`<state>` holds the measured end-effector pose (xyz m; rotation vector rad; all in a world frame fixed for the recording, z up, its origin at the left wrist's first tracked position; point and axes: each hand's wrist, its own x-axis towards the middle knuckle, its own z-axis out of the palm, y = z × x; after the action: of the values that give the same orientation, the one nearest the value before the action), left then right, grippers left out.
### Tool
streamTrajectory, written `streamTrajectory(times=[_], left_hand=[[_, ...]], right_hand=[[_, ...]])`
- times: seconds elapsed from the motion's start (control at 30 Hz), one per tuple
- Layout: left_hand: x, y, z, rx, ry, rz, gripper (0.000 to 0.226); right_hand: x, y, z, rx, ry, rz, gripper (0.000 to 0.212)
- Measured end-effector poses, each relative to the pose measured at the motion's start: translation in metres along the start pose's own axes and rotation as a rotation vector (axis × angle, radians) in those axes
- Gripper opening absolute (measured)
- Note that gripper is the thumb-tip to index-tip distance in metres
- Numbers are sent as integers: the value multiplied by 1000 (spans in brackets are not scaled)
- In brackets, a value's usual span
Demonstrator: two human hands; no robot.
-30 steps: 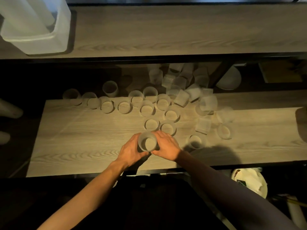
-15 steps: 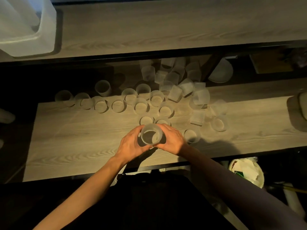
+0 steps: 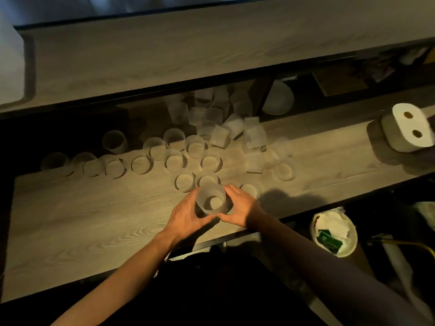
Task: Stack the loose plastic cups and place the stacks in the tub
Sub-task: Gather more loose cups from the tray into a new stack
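Where dim light falls on a pale wood-grain table point(image 3: 70, 220), we curl our left hand point(image 3: 188, 215) and right hand point(image 3: 240, 208) around a frosted plastic cup point(image 3: 211, 200) near the front edge. Loose cups point(image 3: 141, 164) crowd behind. A white tub point(image 3: 9, 67) sits on the upper shelf point(image 3: 164, 55). A round bin point(image 3: 334, 234) below holds paper scraps.

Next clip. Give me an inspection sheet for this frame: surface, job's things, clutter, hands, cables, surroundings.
Surface: wood-grain table, dimly lit.
Job's things: held cup near the front edge; upright loose cups in rows behind it; tipped cups piled at the back; tub on the upper shelf, cropped at left.
Clutter: paper-roll pack at the table's right end.
Grippers: left hand and right hand both grip the held cup, one each side.
Cables: yellow line lower right, possibly a cable; unclear.
Surroundings: waste bin below the table, right.
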<state>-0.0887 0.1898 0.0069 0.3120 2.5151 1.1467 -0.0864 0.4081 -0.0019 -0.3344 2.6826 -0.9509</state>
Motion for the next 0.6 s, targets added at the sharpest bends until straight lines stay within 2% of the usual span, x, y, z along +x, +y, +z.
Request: streamTrajectory(times=[0.27,0.4,0.6], left_hand=[[-1,-14,13,61,-78,-70,79],[-1,-13,15,35,-66,-94,75],[-6,-3,-8,53,-9,-3,78]], right_hand=[[4,4,17,-44,-134,40,79],[2,0,22,38,-119,65,79],[-2,-4,3,89,-63,0,80]])
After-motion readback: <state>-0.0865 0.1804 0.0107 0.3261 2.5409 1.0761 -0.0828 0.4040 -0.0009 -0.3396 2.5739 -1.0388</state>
